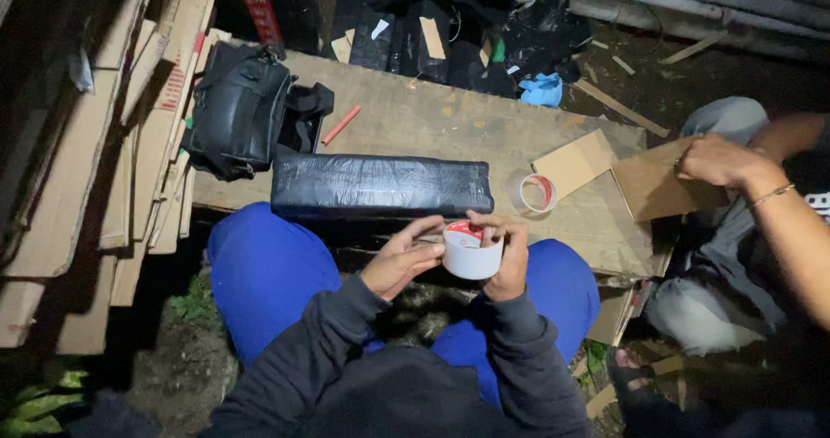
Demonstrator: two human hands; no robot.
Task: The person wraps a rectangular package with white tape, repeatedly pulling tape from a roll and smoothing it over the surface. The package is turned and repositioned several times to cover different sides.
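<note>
Dark sleeves (406,360) and blue trousers (268,265) are filling the bottom of the view, and just above the lap both hands are working a white roll of tape (471,249). Right hand (504,252) is clasping the roll around its far side, thumb over the rim. Left hand (400,256) is touching the roll's near edge with its fingertips, seemingly feeling for the loose end. Doing this well likely means keeping the right hand firm so the roll is not turning, while a left nail is scraping slowly round the surface until it is catching the tape's edge.

Beyond the knees, a long package wrapped in black plastic (380,185) is lying on a wooden board (450,122), with a second, clearer roll (536,193) just beside its right end. Another person's hand (713,161) is gripping a piece of cardboard (661,183) at the right.
</note>
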